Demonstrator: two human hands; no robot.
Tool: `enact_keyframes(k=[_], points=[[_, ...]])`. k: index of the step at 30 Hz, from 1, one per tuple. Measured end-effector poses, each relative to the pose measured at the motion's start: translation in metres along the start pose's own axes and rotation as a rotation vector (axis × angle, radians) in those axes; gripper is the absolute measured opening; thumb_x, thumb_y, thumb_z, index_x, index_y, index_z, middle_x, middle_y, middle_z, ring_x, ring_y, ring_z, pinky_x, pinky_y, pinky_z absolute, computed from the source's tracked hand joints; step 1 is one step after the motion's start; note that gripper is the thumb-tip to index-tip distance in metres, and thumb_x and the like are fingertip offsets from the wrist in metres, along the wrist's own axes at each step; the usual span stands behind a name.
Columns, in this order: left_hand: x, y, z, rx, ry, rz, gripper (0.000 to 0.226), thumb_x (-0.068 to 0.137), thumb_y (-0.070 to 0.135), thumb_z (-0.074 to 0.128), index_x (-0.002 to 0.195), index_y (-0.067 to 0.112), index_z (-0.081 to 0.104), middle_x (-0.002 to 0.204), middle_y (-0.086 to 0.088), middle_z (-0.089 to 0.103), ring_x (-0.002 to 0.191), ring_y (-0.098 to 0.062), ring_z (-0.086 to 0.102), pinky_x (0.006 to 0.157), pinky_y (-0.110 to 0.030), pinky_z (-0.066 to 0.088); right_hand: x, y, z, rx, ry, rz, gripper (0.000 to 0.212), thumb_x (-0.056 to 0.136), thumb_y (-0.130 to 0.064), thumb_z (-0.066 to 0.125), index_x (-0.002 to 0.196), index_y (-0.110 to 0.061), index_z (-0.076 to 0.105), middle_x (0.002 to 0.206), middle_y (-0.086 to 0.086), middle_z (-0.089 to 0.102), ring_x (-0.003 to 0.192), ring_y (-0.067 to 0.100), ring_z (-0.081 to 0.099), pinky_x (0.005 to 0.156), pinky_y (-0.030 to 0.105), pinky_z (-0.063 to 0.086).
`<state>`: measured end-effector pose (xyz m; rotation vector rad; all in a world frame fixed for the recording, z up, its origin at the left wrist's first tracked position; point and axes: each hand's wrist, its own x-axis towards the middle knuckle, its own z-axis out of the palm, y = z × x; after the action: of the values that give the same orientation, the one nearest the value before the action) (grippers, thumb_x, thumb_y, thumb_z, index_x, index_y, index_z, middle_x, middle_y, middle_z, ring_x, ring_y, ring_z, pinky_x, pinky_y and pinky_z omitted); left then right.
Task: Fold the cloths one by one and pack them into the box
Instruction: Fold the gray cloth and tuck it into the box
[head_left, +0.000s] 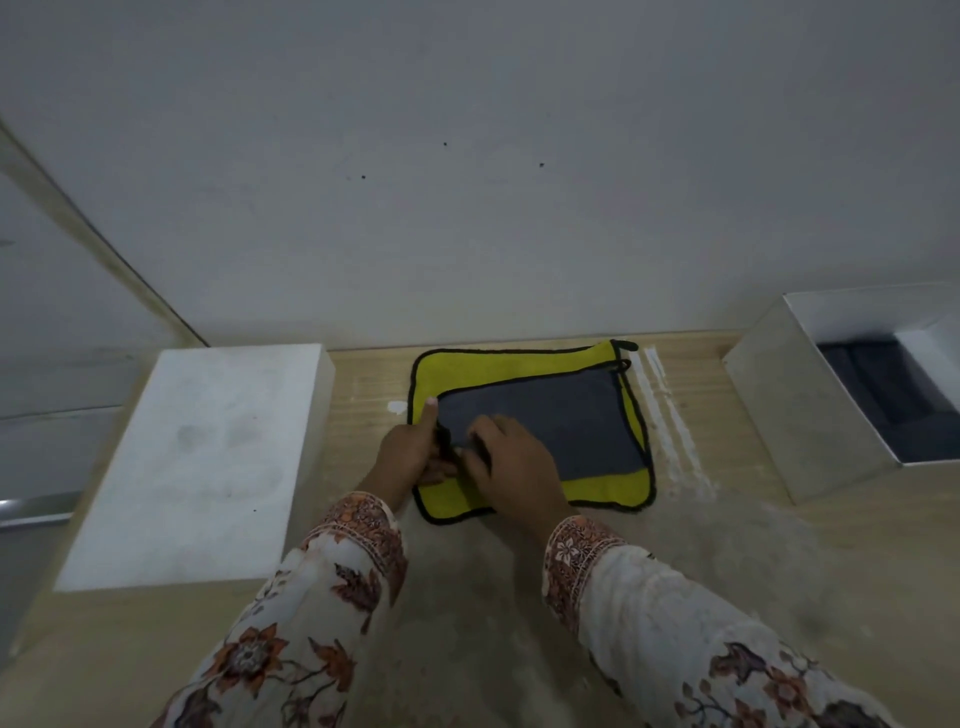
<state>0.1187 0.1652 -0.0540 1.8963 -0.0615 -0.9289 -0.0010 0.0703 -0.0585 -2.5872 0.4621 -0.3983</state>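
Both hands pinch the grey cloth (550, 415) edge at 9 o'clock: left hand (410, 452), right hand (511, 462). Loose grip could drag the yellow cloth (498, 366) underneath along.

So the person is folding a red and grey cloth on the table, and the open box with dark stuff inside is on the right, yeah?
Nearly. The head view shows the black-edged cloth is yellow and grey, not red. The open white box does sit on the right, holding dark things.

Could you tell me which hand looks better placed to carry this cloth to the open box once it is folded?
Probably the right hand: the open box stands on its side of the cloth.
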Motion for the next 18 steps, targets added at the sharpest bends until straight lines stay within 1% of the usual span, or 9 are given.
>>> enact_keyframes(k=[3,5,7,9,11,13,14,16,18], points=[[0.019,0.008,0.011,-0.025,0.099,-0.030,0.055,0.087,0.050,0.061,0.052,0.013,0.040,0.050,-0.008,0.041,0.050,-0.025,0.047,0.057,-0.034,0.045,-0.006,-0.002,0.003,-0.023,-0.009,-0.034,0.019,0.093,-0.034,0.048,0.086,-0.016,0.047,0.084,0.005,0.053,0.077,0.022,0.049,0.055,0.030,0.032],[0.030,0.007,0.013,-0.059,0.168,-0.069,0.046,0.082,0.033,0.072,0.052,0.011,0.046,0.055,-0.014,0.049,0.057,-0.031,0.053,0.066,-0.042,0.050,-0.013,-0.001,0.005,-0.026,-0.027,-0.046,0.023,0.093,-0.037,0.044,0.085,-0.016,0.045,0.083,0.005,0.052,0.075,0.023,0.048,0.057,0.029,0.026],[0.030,0.008,0.014,-0.117,0.205,-0.133,0.031,0.079,0.019,0.074,0.058,0.006,0.054,0.067,-0.020,0.059,0.063,-0.031,0.059,0.073,-0.045,0.055,-0.020,0.002,0.008,-0.001,-0.049,-0.026,0.022,0.093,-0.036,0.045,0.084,-0.016,0.044,0.081,0.005,0.052,0.072,0.024,0.048,0.056,0.030,0.025],[0.031,0.010,0.015,-0.005,0.251,-0.041,0.034,0.077,0.017,0.070,0.051,0.010,0.049,0.058,-0.016,0.055,0.056,-0.028,0.054,0.064,-0.044,0.054,-0.025,0.004,0.010,0.045,-0.044,0.041,0.020,0.092,-0.032,0.049,0.082,-0.016,0.043,0.078,0.005,0.052,0.067,0.024,0.048,0.055,0.030,0.024],[0.031,0.016,0.020,0.200,0.296,0.122,0.038,0.075,0.022,0.067,0.047,0.013,0.042,0.049,-0.008,0.046,0.051,-0.026,0.046,0.052,-0.035,0.041,-0.026,0.008,0.010,0.078,0.007,0.125,0.022,0.091,-0.031,0.051,0.077,-0.018,0.041,0.072,0.002,0.049,0.061,0.019,0.041,0.054,0.030,0.022],[0.030,0.024,0.026,0.323,0.315,0.223,0.037,0.076,0.026,0.066,0.052,0.012,0.040,0.050,-0.003,0.041,0.051,-0.023,0.041,0.047,-0.029,0.029,-0.025,0.011,0.008,0.075,0.069,0.193,0.026,0.090,-0.030,0.051,0.071,-0.020,0.037,0.065,-0.001,0.043,0.060,0.016,0.035,0.054,0.031,0.022],[0.030,0.028,0.031,0.334,0.313,0.244,0.036,0.076,0.025,0.066,0.054,0.013,0.041,0.051,-0.002,0.043,0.052,-0.021,0.042,0.049,-0.029,0.029,-0.026,0.013,0.006,0.063,0.097,0.224,0.027,0.089,-0.030,0.050,0.069,-0.021,0.035,0.063,-0.003,0.039,0.060,0.016,0.034,0.054,0.032,0.025],[0.029,0.037,0.045,0.290,0.277,0.253,0.029,0.076,0.024,0.069,0.060,0.014,0.047,0.056,-0.001,0.052,0.055,-0.019,0.053,0.055,-0.028,0.041,-0.029,0.019,0.002,0.021,0.138,0.288,0.028,0.088,-0.032,0.048,0.066,-0.022,0.033,0.062,-0.006,0.034,0.062,0.017,0.035,0.056,0.034,0.031],[0.027,0.044,0.060,0.225,0.213,0.254,0.023,0.075,0.023,0.071,0.066,0.014,0.052,0.058,-0.003,0.061,0.056,-0.020,0.064,0.060,-0.032,0.054,-0.034,0.029,-0.002,-0.041,0.154,0.347,0.028,0.087,-0.033,0.048,0.066,-0.021,0.035,0.063,-0.004,0.037,0.065,0.020,0.038,0.059,0.035,0.033]])
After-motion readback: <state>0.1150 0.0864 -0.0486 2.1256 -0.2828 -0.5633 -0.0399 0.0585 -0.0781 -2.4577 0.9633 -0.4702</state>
